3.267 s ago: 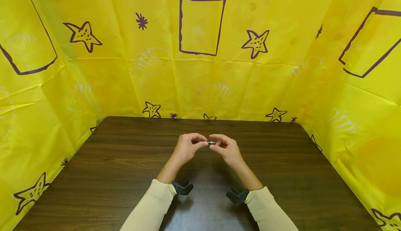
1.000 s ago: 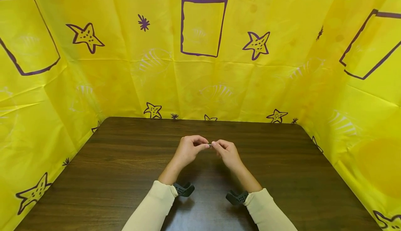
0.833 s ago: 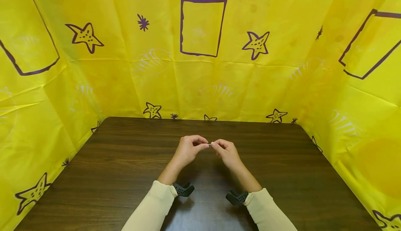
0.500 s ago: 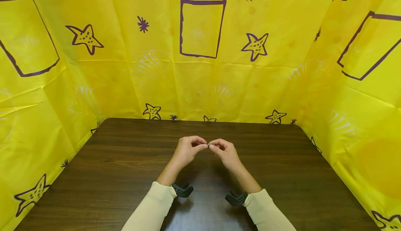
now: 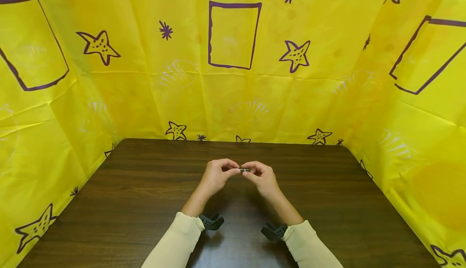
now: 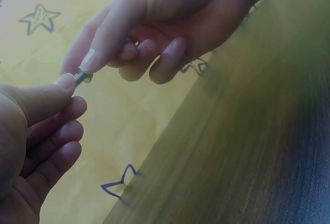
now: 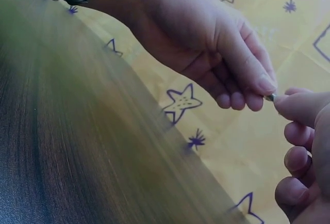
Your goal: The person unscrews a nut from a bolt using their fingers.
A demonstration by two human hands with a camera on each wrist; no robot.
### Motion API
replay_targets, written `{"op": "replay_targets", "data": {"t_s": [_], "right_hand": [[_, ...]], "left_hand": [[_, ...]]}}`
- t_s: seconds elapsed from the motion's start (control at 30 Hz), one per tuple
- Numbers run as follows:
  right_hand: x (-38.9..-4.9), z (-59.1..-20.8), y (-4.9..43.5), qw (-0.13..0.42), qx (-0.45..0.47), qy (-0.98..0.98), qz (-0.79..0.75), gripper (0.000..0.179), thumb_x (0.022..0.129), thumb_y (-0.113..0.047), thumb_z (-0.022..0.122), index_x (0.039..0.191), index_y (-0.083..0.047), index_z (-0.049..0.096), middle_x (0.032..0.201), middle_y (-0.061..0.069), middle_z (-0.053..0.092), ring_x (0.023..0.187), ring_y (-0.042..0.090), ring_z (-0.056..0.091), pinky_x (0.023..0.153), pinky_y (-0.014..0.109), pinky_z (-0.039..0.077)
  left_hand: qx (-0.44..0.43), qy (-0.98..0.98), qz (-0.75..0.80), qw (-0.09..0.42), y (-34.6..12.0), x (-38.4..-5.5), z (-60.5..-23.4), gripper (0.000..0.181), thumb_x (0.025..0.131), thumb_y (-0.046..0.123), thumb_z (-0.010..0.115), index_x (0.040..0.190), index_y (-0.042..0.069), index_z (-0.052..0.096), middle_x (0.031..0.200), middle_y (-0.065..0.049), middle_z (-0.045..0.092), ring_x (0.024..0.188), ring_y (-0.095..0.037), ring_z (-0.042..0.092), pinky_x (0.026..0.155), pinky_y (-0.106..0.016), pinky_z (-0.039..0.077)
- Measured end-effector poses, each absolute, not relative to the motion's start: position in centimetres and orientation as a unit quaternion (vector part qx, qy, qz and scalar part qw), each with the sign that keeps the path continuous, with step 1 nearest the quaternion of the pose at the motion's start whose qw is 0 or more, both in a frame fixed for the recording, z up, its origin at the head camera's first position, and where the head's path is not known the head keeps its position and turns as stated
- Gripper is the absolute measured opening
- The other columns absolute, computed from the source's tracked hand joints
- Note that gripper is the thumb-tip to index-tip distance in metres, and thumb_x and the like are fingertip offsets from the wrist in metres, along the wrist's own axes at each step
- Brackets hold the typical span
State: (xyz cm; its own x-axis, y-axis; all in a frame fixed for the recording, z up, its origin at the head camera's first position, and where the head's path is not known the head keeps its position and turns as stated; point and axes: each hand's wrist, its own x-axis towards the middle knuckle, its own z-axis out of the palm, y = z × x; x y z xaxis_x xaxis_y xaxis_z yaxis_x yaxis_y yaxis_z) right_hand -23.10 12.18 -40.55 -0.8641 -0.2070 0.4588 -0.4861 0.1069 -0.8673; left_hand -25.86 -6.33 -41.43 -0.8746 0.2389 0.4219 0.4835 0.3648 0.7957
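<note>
On the left, my left hand (image 5: 214, 177) pinches one end of a small metal piece (image 5: 244, 170) between thumb and forefinger, the other fingers loosely bent. The piece lies nearly level above the table (image 5: 153, 199), between my two hands. To work it well, I judge that this left pinch should be firm and steady, so the thin shaft neither tips nor rolls. Farther right sits what looks like a thicker collar (image 5: 245, 170); light, even contact there seems best, since an off-line squeeze could tilt the piece or make it slip. My right hand (image 5: 265, 179) curves thumb and forefinger around that end, slightly parted as seen from above; I cannot tell whether they touch the metal.

From left to right I count one pale sleeve (image 5: 176, 237), one dark wrist strap (image 5: 212, 222), my left hand, the single metal piece, my right hand, a second strap (image 5: 274, 231) and a second sleeve (image 5: 311, 243). There is one table, and three rectangular outlines print the yellow cloth (image 5: 313, 110) around it
</note>
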Motion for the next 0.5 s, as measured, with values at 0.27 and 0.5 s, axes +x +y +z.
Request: {"op": "replay_targets", "data": {"t_s": [0.27,0.5], "right_hand": [[-23.9,-41.6,12.2,0.109,0.213,-0.759,0.605,0.027,0.088,0.002,0.068,0.114,0.009,0.063,0.065,0.01,0.049,0.055,0.01,0.043,0.051,0.021,0.036],[-25.0,-43.3,12.3,0.11,0.162,-0.783,0.591,0.036,0.1,-0.018,0.056,0.077,0.008,0.063,0.061,0.016,0.053,0.058,0.019,0.051,0.054,0.024,0.041]], "left_hand": [[-0.221,-0.818,-0.518,0.118,-6.3,-25.8,-41.4,0.006,0.083,0.015,0.078,0.087,0.011,0.075,0.08,0.006,0.07,0.075,-0.012,0.063,0.068,-0.03,0.052],[-0.216,-0.821,-0.519,0.102,-6.2,-25.8,-41.4,0.01,0.084,0.016,0.077,0.09,0.008,0.075,0.081,0.006,0.07,0.074,-0.011,0.063,0.066,-0.029,0.052]]}}
